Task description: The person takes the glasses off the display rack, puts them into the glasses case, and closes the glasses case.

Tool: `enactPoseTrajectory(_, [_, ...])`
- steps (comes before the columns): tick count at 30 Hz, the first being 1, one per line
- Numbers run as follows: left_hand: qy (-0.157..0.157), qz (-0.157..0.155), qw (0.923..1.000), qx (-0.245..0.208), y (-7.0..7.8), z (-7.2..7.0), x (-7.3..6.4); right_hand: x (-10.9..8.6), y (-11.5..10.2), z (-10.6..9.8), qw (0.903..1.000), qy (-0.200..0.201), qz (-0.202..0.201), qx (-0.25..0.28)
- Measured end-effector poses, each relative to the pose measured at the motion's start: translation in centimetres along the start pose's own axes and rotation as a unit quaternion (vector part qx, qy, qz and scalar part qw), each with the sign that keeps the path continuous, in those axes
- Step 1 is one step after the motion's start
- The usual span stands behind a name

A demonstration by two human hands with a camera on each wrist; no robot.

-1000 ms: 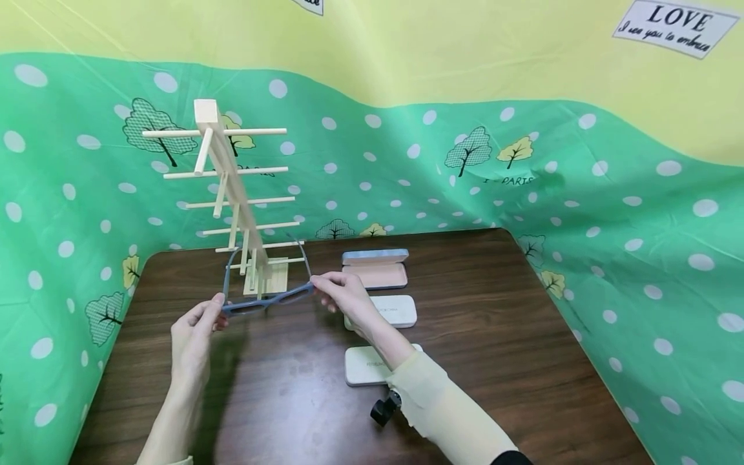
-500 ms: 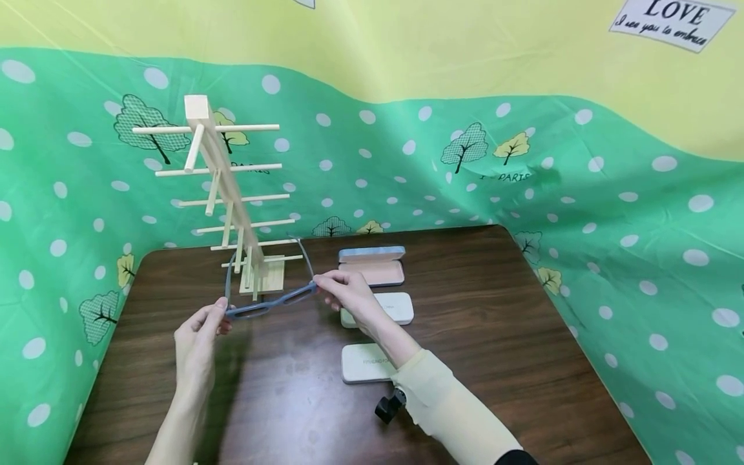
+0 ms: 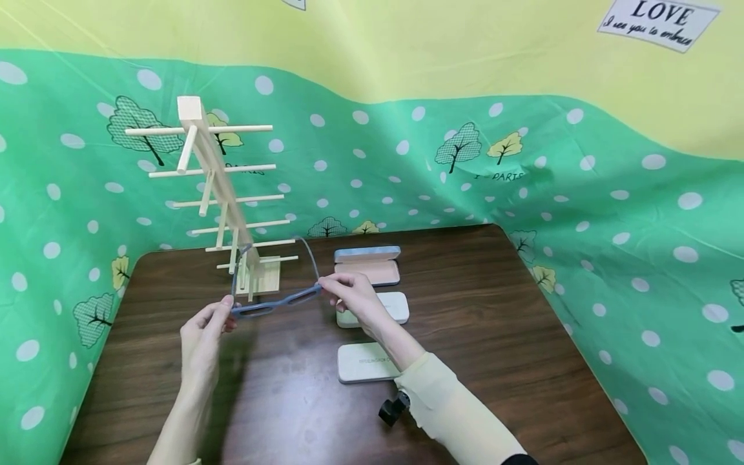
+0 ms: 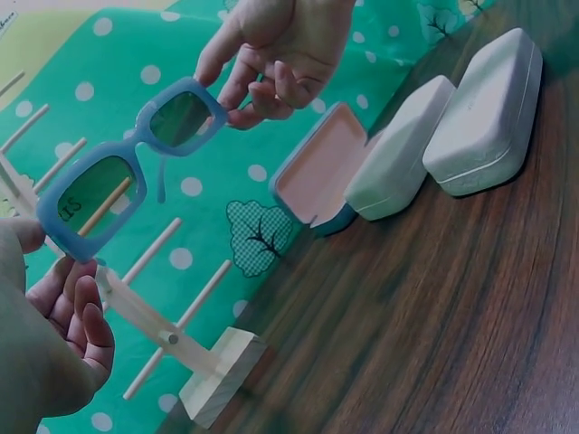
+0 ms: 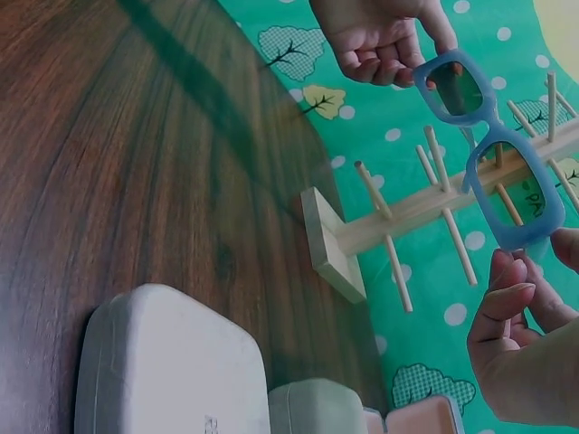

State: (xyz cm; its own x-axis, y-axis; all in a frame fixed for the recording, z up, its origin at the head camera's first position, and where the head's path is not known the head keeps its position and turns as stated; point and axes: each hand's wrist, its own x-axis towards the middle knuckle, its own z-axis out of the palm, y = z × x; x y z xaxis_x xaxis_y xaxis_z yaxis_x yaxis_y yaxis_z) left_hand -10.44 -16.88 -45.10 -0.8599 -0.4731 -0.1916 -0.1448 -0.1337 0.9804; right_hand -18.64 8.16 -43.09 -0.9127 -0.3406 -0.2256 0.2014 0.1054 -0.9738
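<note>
Blue-framed sunglasses [image 3: 280, 302] with dark lenses hang in the air above the table, their temples unfolded and pointing away toward the rack. My left hand [image 3: 203, 329] pinches one end of the frame between thumb and fingers. At the opposite end, my right hand [image 3: 357, 300] pinches the other corner. Both lenses face the wrist cameras, and the sunglasses [image 4: 136, 145] tilt in the left wrist view. Just behind them stands a wooden peg rack [image 3: 223, 187] with several rows of dowels; no eyewear shows on its pegs.
An open blue case [image 3: 372, 265] with a pink lining lies right of the rack. Closer in are a white closed case [image 3: 392, 307], partly behind the right hand, and another pale closed case [image 3: 363, 363]. The brown table [image 3: 494, 336] meets a green polka-dot cloth [image 3: 395, 155] behind.
The view has shifted slightly, so the rack and cases appear further left. Both hands, still holding the sunglasses, have moved slightly right relative to the rack.
</note>
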Motion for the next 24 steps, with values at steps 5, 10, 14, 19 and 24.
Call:
enactPoseTrajectory(5, [0.003, 0.002, 0.9996, 0.028, -0.2, 0.8, 0.0, -0.1, 0.3, -0.8, 0.9999, 0.009, 0.014, -0.003])
enactPoseTrajectory(10, [-0.013, 0.002, 0.9988, 0.047, -0.3, 1.6, 0.2, -0.1, 0.9, -1.7, 0.9997, 0.023, 0.004, -0.006])
enactPoseTrajectory(14, [-0.027, 0.011, 0.9985, 0.046, -0.3, 2.4, 0.4, -0.4, 0.9, -2.4, 0.9993, 0.036, -0.006, -0.009])
enactPoseTrajectory(19, [-0.034, 0.016, 0.9984, 0.042, -0.2, 3.5, 0.5, -0.7, 0.7, -3.3, 0.9989, 0.047, -0.008, -0.001])
enactPoseTrajectory(24, [-0.041, 0.025, 0.9976, 0.049, -0.2, 4.6, 0.6, -0.9, 0.7, -4.2, 0.9984, 0.056, -0.005, -0.007])
